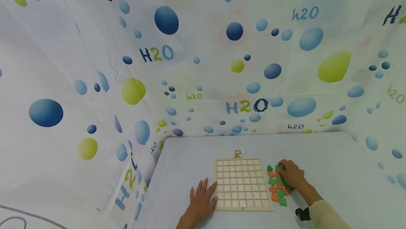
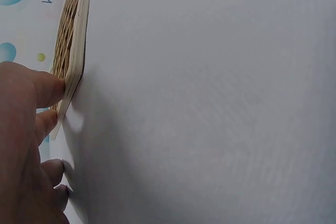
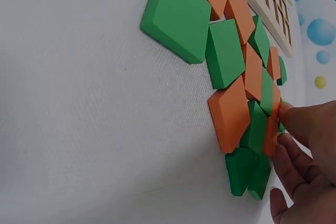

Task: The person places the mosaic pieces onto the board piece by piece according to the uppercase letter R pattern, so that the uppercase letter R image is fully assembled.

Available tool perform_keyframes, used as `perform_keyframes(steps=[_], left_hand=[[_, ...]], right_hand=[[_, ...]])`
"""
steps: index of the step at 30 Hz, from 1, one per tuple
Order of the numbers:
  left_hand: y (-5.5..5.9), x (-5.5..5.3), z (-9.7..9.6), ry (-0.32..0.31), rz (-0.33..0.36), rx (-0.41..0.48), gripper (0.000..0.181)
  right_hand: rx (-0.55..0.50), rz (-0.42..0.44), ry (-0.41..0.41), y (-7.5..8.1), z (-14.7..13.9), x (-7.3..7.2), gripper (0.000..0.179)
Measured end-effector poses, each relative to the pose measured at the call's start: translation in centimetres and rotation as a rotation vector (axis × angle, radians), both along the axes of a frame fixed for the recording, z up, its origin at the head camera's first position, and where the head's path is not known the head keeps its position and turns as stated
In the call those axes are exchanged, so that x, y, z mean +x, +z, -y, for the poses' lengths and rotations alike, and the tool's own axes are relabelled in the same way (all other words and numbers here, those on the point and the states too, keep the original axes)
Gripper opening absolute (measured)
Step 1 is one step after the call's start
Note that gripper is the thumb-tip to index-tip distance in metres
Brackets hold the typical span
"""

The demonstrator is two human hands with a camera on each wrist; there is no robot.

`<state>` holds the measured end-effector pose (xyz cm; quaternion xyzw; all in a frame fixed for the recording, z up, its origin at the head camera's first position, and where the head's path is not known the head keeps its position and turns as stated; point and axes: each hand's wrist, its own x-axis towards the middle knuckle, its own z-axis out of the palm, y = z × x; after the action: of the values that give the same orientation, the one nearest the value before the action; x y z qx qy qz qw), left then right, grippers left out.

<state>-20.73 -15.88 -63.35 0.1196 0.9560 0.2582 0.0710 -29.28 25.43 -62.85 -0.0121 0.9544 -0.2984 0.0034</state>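
A pale wooden grid board (image 1: 243, 208) with square compartments lies on the table. My left hand (image 1: 201, 200) rests beside its left edge with fingers spread, thumb and index fingertip touching the frame; the left wrist view shows these fingertips against the board's rim (image 2: 79, 40). To the right of the board lies a cluster of green and orange tiles, among them an orange tile (image 3: 230, 114) and a large green tile (image 3: 178, 17). My right hand (image 1: 291, 173) is over the far end of the cluster, thumb and index finger pinching a small green tile (image 1: 277, 168). The palm hides some tiles.
A small white card with a brown pattern (image 1: 237, 153) lies just behind the board. Near the right sleeve is a black object (image 1: 302, 214). A sheet printed with blue and green drops (image 1: 234, 31) hangs behind and beside the white table (image 1: 187, 158).
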Motion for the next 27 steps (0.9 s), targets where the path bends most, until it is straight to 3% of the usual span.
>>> perform_keyframes(steps=[12,18,22,27], left_hand=[[-0.3,0.0,0.2,-0.008,-0.009,-0.003,0.057],[-0.5,0.0,0.3,-0.008,-0.029,0.015,0.056],[-0.6,0.1,0.3,-0.008,-0.033,0.008,0.056],[-0.6,0.1,0.3,-0.011,-0.012,-0.015,0.057]], right_hand=[[0.016,0.030,-0.061,0.2,0.2,0.0,0.030],[0.114,0.074,-0.134,0.6,0.9,0.9,0.043],[0.137,0.118,-0.124,1.2,1.4,1.2,0.039],[0.129,0.036,-0.081,1.2,1.9,1.2,0.024]])
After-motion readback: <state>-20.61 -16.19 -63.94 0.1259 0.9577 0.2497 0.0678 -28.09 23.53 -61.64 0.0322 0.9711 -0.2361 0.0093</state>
